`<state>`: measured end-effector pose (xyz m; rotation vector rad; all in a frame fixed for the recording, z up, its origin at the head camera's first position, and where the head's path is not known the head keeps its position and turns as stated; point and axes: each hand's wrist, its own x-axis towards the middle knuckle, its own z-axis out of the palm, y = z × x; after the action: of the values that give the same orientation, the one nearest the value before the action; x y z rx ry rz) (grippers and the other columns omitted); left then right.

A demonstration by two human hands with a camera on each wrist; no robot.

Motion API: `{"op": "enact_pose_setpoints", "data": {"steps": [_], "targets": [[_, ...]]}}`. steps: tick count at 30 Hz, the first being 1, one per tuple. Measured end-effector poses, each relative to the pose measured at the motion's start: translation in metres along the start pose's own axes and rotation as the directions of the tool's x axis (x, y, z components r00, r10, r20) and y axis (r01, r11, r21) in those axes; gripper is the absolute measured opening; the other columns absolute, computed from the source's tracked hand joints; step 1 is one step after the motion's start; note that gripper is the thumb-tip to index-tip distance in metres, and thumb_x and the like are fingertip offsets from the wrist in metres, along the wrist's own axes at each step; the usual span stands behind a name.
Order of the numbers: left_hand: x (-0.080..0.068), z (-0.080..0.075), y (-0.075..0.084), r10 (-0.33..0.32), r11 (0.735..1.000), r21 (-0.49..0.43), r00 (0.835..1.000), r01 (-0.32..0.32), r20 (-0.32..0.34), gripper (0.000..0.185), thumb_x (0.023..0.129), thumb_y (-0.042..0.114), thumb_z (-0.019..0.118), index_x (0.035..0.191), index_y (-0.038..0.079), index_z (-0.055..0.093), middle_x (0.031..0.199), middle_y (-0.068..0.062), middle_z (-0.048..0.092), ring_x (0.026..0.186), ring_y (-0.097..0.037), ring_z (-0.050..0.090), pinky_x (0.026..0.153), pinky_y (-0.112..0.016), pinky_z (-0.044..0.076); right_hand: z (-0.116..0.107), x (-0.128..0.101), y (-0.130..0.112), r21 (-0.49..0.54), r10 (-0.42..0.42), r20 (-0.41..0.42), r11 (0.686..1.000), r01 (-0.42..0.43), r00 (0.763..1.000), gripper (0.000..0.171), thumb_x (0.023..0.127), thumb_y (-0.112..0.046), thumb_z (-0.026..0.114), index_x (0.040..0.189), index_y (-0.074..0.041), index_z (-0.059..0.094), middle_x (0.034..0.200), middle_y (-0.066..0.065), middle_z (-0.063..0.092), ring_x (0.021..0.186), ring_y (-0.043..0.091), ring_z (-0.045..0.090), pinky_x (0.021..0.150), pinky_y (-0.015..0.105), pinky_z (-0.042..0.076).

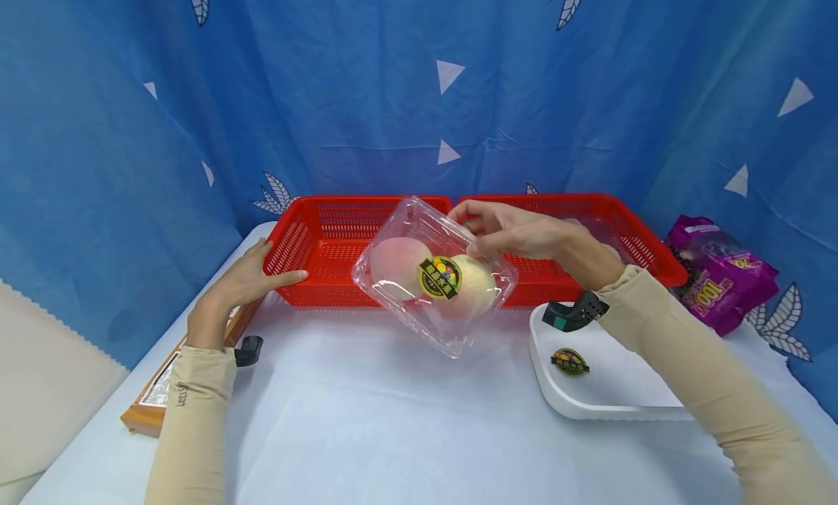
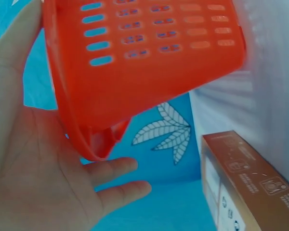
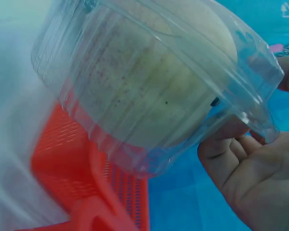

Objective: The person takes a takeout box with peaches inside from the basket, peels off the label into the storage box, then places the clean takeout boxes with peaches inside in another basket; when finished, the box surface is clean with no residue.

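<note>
Clamshell box (image 1: 435, 276) of clear plastic, holding two pale peaches, hangs tilted above the white surface (image 1: 393, 418) just in front of the left red basket (image 1: 327, 236), so it is best levelled and kept from tipping further while it is carried. Right hand (image 1: 517, 232) pinches its far rim with curled fingers (image 3: 221, 144), a grip worth deepening. Left hand (image 1: 245, 279) rests open-fingered against that basket's corner, steadying it.

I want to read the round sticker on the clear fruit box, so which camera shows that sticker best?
The head view: the sticker faces the camera on the lid of the clear box, held by the right hand. The right wrist view shows the box from below, without the sticker. The left wrist view misses both.
</note>
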<state>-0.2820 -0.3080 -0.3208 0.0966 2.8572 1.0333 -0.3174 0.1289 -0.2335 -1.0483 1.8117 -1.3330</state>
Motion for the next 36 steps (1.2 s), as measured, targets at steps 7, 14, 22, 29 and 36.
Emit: {"op": "enact_pose_setpoints", "data": {"steps": [7,14,22,29,36], "targets": [[-0.005,0.001,0.026,0.090,0.991,0.099,0.996,-0.087,-0.027,0.096,0.085,0.059,0.060,0.153,0.006,0.016,0.151,-0.023,0.026,0.133,-0.044,0.030,0.095,-0.063,0.042,0.013,-0.011,0.019,-0.071,-0.009,0.116,0.997,0.017,0.993,0.043,0.088,-0.008,0.059,0.127,-0.006,0.040,0.117,0.023,0.055,0.105,0.036,0.056,0.085,0.046,0.054],[-0.011,0.032,0.083,0.292,0.947,0.148,0.956,-0.285,-0.028,0.081,0.086,0.062,0.056,0.150,0.018,0.031,0.153,-0.010,0.032,0.141,-0.035,0.025,0.107,-0.065,0.024,0.024,-0.017,0.035,-0.062,0.037,0.192,0.998,-0.025,0.981,0.042,0.088,-0.010,0.059,0.126,-0.004,0.042,0.117,0.020,0.055,0.107,0.036,0.054,0.091,0.048,0.050],[-0.042,0.087,0.128,0.515,0.853,0.004,0.843,-0.522,0.155,0.075,0.080,0.056,0.068,0.145,0.032,0.040,0.147,0.009,0.041,0.136,-0.018,0.035,0.103,-0.056,0.039,0.028,-0.017,0.049,-0.068,0.106,0.207,0.993,-0.094,0.973,0.040,0.088,-0.011,0.059,0.123,0.001,0.046,0.104,0.014,0.053,0.096,0.026,0.052,0.081,0.032,0.049],[-0.053,0.110,0.129,0.577,0.801,0.039,0.789,-0.597,0.212,0.081,0.076,0.054,0.074,0.146,0.031,0.040,0.148,0.012,0.038,0.137,-0.015,0.035,0.103,-0.054,0.039,0.026,-0.013,0.065,-0.065,0.122,0.235,0.992,-0.110,0.964,0.039,0.087,-0.008,0.058,0.122,0.005,0.047,0.088,0.006,0.044,0.081,0.017,0.043,0.066,0.023,0.038],[-0.052,0.119,0.124,0.561,0.803,0.078,0.794,-0.591,0.232,0.088,0.073,0.057,0.075,0.148,0.026,0.038,0.151,0.006,0.035,0.136,-0.022,0.038,0.102,-0.056,0.040,0.023,-0.007,0.075,-0.086,0.195,0.220,0.980,-0.180,0.956,0.042,0.085,-0.008,0.057,0.124,0.005,0.047,0.090,0.007,0.048,0.082,0.017,0.045,0.067,0.023,0.041]]}}
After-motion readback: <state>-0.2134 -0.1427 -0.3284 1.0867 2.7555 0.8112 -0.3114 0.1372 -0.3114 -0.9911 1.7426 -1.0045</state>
